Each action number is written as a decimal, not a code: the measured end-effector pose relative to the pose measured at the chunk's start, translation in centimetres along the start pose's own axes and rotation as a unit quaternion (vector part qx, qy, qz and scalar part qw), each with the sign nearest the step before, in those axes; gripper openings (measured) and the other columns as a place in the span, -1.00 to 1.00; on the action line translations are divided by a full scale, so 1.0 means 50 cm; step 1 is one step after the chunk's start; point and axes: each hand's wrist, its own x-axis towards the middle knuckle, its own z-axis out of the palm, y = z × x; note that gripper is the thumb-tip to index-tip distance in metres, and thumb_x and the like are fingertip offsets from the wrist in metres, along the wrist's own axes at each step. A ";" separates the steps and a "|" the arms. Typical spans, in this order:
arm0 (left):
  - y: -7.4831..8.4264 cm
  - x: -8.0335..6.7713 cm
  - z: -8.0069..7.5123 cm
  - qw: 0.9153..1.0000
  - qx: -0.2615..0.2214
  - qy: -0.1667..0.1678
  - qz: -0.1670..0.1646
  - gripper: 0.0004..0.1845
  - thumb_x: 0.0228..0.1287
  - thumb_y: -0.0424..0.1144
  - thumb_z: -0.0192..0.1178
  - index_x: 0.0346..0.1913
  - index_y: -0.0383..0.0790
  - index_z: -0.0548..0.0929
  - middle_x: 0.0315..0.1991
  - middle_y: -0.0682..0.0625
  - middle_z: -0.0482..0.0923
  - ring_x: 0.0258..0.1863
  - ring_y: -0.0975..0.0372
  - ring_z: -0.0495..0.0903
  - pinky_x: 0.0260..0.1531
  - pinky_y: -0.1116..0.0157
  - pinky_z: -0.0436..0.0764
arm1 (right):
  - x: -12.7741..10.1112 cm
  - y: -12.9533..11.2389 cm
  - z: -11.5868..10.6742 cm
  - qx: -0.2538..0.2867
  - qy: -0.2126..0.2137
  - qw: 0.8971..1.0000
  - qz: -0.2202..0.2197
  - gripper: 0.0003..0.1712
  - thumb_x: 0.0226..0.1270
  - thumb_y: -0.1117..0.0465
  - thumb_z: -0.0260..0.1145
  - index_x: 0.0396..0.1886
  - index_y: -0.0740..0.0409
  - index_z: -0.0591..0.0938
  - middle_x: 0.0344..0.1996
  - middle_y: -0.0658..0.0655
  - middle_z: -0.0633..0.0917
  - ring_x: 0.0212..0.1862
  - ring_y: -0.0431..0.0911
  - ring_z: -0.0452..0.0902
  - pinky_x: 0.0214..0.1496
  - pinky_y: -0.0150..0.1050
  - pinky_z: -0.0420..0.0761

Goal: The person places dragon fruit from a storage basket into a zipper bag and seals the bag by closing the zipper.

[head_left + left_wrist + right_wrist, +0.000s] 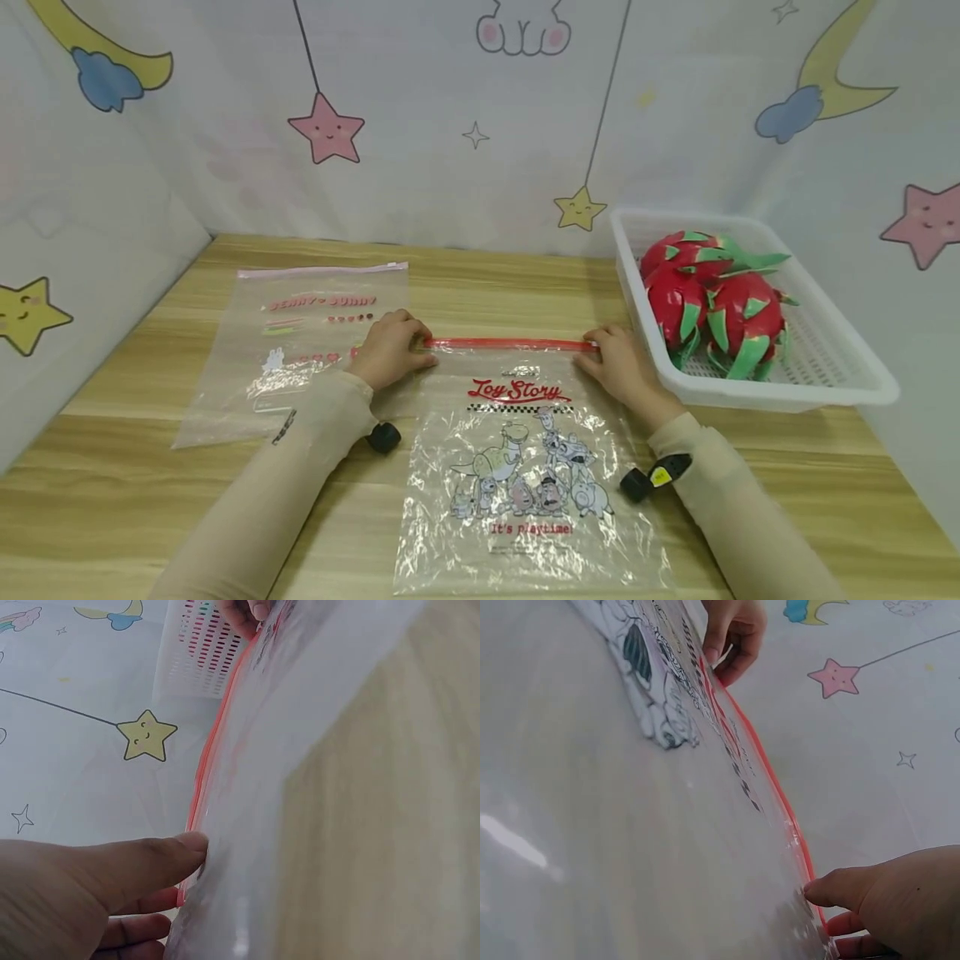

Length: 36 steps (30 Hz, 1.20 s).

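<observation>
A clear zip bag point(525, 475) printed "Toy Story", with a red zip strip point(510, 343) along its top, lies flat on the wooden table point(150, 517). My left hand point(390, 348) pinches the strip's left end, thumb point(142, 862) on top of the plastic and fingers beneath. My right hand point(622, 367) pinches the strip's right end in the same way, its thumb point(840, 889) resting on the bag. In the left wrist view the red strip point(217, 742) runs away towards the other hand point(244, 611). The right wrist view shows the strip point(765, 765) leading to the left hand point(731, 634).
A second clear zip bag point(300, 350) with pink print lies to the left, partly under my left forearm. A white perforated basket point(757, 367) holding two red dragon fruits point(712, 304) stands at the right. Fabric walls printed with stars and moons close in the table.
</observation>
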 end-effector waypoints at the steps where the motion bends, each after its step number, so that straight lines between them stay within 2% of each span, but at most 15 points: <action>1: 0.000 0.001 0.000 1.000 -0.003 0.000 -0.003 -0.61 0.09 -0.05 0.42 -0.11 -0.24 0.68 -0.12 -0.14 0.53 -0.09 0.04 0.45 0.01 0.09 0.43 | 0.000 0.001 0.001 0.000 0.002 1.000 -0.001 -0.58 0.21 0.14 0.36 -0.09 0.41 0.63 -0.17 0.38 0.62 -0.04 0.24 0.49 0.09 0.08 0.45; 10: 0.004 -0.001 0.003 1.000 -0.014 0.008 0.000 -0.61 0.09 -0.08 0.42 -0.12 -0.24 0.60 -0.19 -0.10 0.53 -0.11 0.04 0.44 0.03 0.06 0.41 | -0.008 0.004 0.007 0.004 0.033 0.999 -0.009 -0.65 0.16 0.22 0.38 -0.14 0.41 0.65 -0.27 0.35 0.57 -0.16 0.20 0.46 -0.01 0.04 0.43; 15: 0.005 -0.003 0.005 0.999 -0.014 0.025 0.014 -0.64 0.08 -0.11 0.43 -0.16 -0.22 0.57 -0.23 -0.09 0.54 -0.14 0.05 0.45 0.00 0.07 0.41 | -0.007 0.006 0.010 0.013 0.066 0.997 -0.028 -0.76 0.09 0.29 0.41 -0.28 0.38 0.67 -0.34 0.31 0.53 -0.20 0.18 0.43 -0.05 0.01 0.41; 20: 0.005 -0.005 0.005 0.998 -0.007 0.043 0.033 -0.76 0.13 -0.20 0.39 -0.26 -0.21 0.57 -0.22 -0.10 0.58 -0.12 0.02 0.49 0.01 0.05 0.43 | -0.004 0.002 0.012 0.024 0.091 0.994 -0.057 -0.86 0.04 0.36 0.40 -0.39 0.34 0.65 -0.39 0.28 0.54 -0.21 0.19 0.46 -0.08 0.01 0.44; 25: 0.007 -0.008 -0.001 0.998 -0.011 0.048 0.035 -0.86 0.16 -0.29 0.34 -0.31 -0.20 0.57 -0.26 -0.10 0.59 -0.15 0.02 0.50 0.00 0.05 0.42 | -0.003 -0.008 0.007 0.039 0.096 0.992 -0.072 -0.91 0.06 0.39 0.40 -0.42 0.32 0.64 -0.42 0.26 0.55 -0.22 0.19 0.48 -0.08 0.03 0.45; 32: 0.011 -0.007 -0.012 0.996 -0.062 0.044 0.051 -0.89 0.20 -0.35 0.31 -0.32 -0.23 0.56 -0.30 -0.10 0.63 -0.21 0.08 0.58 -0.10 0.11 0.55 | -0.006 -0.020 -0.004 0.032 0.081 0.993 -0.077 -0.91 0.13 0.34 0.40 -0.39 0.29 0.67 -0.40 0.22 0.59 -0.24 0.13 0.51 -0.12 -0.02 0.50; 36: 0.016 -0.010 -0.017 0.993 -0.084 0.057 0.060 -0.89 0.23 -0.34 0.29 -0.30 -0.22 0.54 -0.30 -0.08 0.62 -0.23 0.11 0.58 -0.13 0.13 0.56 | -0.008 -0.027 -0.011 0.035 0.082 0.993 -0.081 -0.91 0.16 0.32 0.39 -0.39 0.28 0.67 -0.39 0.20 0.59 -0.25 0.10 0.52 -0.14 -0.04 0.53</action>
